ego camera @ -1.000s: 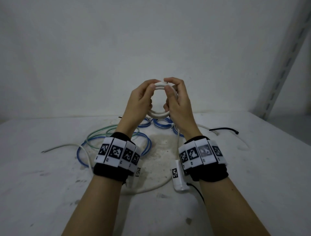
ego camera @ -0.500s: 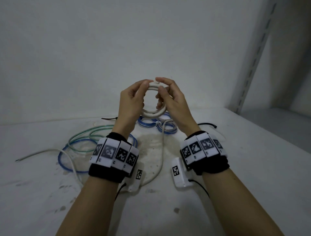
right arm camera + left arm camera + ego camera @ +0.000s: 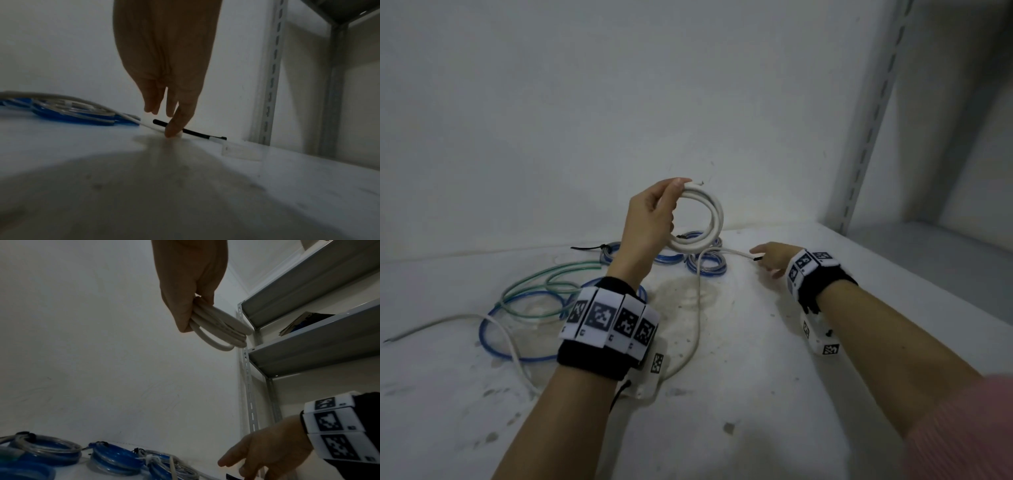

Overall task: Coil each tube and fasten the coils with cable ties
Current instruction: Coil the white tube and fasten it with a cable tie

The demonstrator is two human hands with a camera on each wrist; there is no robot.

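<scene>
My left hand (image 3: 677,187) holds a coiled white tube (image 3: 717,212) up above the table and pinches its top between thumb and fingers. The tube's loose tail (image 3: 698,308) hangs down and trails over the table. The left wrist view shows the coil (image 3: 222,331) edge-on in that hand (image 3: 191,318). My right hand (image 3: 759,253) is down at the table to the right, with its fingers stretched toward a black cable tie (image 3: 756,259). In the right wrist view one fingertip (image 3: 171,133) touches the table at the tie (image 3: 197,134), and nothing is gripped.
Several blue coils (image 3: 705,265) tied with cable ties lie behind the raised coil. Loose blue and green tubes (image 3: 534,291) sprawl at the left, beside another black tie (image 3: 585,247). A wall is close behind. A metal shelf upright (image 3: 866,137) stands at the right.
My right hand let go of the white coil and dropped to the right, down to the black cable tie. The left hand now holds the coil alone.
</scene>
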